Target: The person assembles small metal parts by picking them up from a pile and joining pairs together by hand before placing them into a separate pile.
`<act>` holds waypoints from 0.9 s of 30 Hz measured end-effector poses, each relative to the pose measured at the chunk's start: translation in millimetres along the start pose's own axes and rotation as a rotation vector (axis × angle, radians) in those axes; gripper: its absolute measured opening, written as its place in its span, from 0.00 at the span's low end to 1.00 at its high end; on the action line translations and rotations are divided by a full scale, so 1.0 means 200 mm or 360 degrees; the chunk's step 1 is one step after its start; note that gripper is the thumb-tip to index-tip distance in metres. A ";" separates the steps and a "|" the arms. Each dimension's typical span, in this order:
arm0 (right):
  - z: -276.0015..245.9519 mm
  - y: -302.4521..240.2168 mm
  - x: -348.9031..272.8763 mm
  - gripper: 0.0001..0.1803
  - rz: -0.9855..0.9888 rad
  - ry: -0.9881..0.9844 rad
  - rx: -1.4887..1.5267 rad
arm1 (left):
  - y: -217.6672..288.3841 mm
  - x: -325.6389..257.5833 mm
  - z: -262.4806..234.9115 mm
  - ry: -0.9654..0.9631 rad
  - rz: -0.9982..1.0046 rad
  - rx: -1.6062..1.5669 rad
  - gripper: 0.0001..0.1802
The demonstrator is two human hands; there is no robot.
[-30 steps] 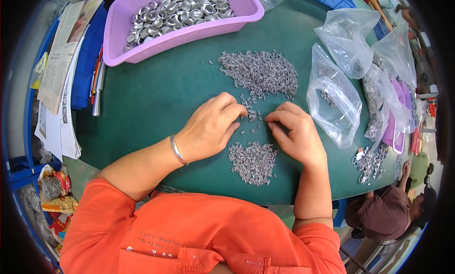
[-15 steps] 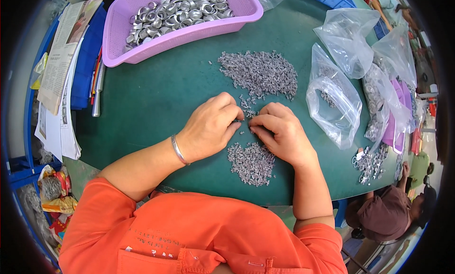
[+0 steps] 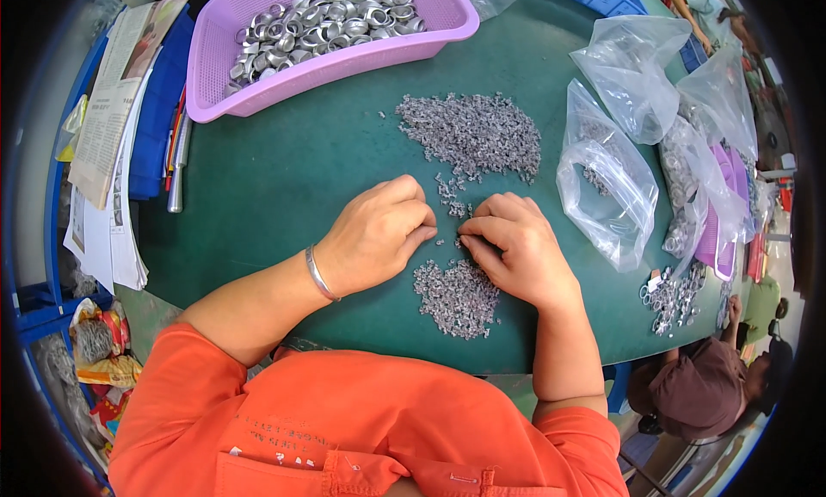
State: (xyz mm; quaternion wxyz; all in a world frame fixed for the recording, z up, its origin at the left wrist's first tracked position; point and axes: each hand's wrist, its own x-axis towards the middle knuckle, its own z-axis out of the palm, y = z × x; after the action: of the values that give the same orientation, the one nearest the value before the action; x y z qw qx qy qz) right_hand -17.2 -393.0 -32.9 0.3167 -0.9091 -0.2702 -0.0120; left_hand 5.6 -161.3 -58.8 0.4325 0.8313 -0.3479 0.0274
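Note:
Two heaps of tiny grey metal pieces lie on the green tabletop: a larger far heap (image 3: 471,131) and a smaller near heap (image 3: 456,297). A thin trail of loose pieces (image 3: 451,190) runs down from the far heap between my hands. My left hand (image 3: 379,230), with a silver bangle (image 3: 318,275) on its wrist, is closed in a pinch just left of the trail. Facing it, my right hand (image 3: 520,247) pinches at the upper right edge of the near heap. Whatever lies between the fingertips of either hand is too small to make out.
A pink basket (image 3: 335,71) of metal rings stands at the far left. Clear plastic bags (image 3: 607,174) lie to the right, near a small pile of rings (image 3: 671,301). Newspapers (image 3: 120,92) and a blue tray (image 3: 155,127) stand at left. Another person (image 3: 701,394) sits at right.
Both hands have drawn slightly toward me, down toward the near heap. The right hand has shifted a little right, widening the gap between the fingertips.

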 end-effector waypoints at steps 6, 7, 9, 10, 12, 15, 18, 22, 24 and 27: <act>0.04 0.01 0.02 0.05 0.0037 0.0233 -0.0084 | 0.01 0.00 0.01 0.0031 -0.0038 0.0035 0.06; 0.05 0.01 0.02 0.05 0.0040 0.0235 -0.0083 | 0.01 0.00 0.01 0.0027 -0.0038 0.0034 0.06; 0.05 0.01 0.03 0.05 0.0004 0.0204 -0.0131 | 0.01 0.00 0.01 0.0090 -0.0045 0.0032 0.07; 0.05 0.02 0.02 0.05 0.0007 0.0205 -0.0131 | 0.00 0.00 0.01 0.0087 -0.0045 0.0031 0.07; 0.04 0.03 0.00 0.05 0.0041 0.0225 -0.0030 | 0.00 -0.01 0.00 0.0129 -0.0093 0.0019 0.07; 0.03 0.02 0.01 0.04 0.0029 0.0237 0.0035 | 0.02 0.00 -0.02 0.0033 -0.0161 -0.0011 0.08; 0.04 0.02 0.01 0.04 -0.0010 0.0161 -0.0011 | 0.01 -0.01 -0.01 -0.0013 -0.0062 0.0109 0.08; 0.02 0.03 0.01 0.05 0.0016 0.0216 0.0017 | 0.01 0.00 -0.01 -0.0011 -0.0060 0.0107 0.08; 0.03 0.02 0.02 0.05 0.0008 0.0245 -0.0022 | 0.03 0.01 0.00 0.0034 -0.0121 0.0089 0.08; 0.07 0.02 0.04 0.05 0.0045 0.0260 -0.0093 | 0.03 0.03 0.03 0.0098 -0.0072 0.0161 0.07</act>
State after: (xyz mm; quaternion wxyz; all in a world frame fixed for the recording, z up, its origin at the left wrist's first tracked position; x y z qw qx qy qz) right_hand -10.2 -383.5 -43.9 0.3111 -0.9178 -0.2300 -0.0895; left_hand 4.8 -172.0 -56.5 0.4011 0.8586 -0.3135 0.0607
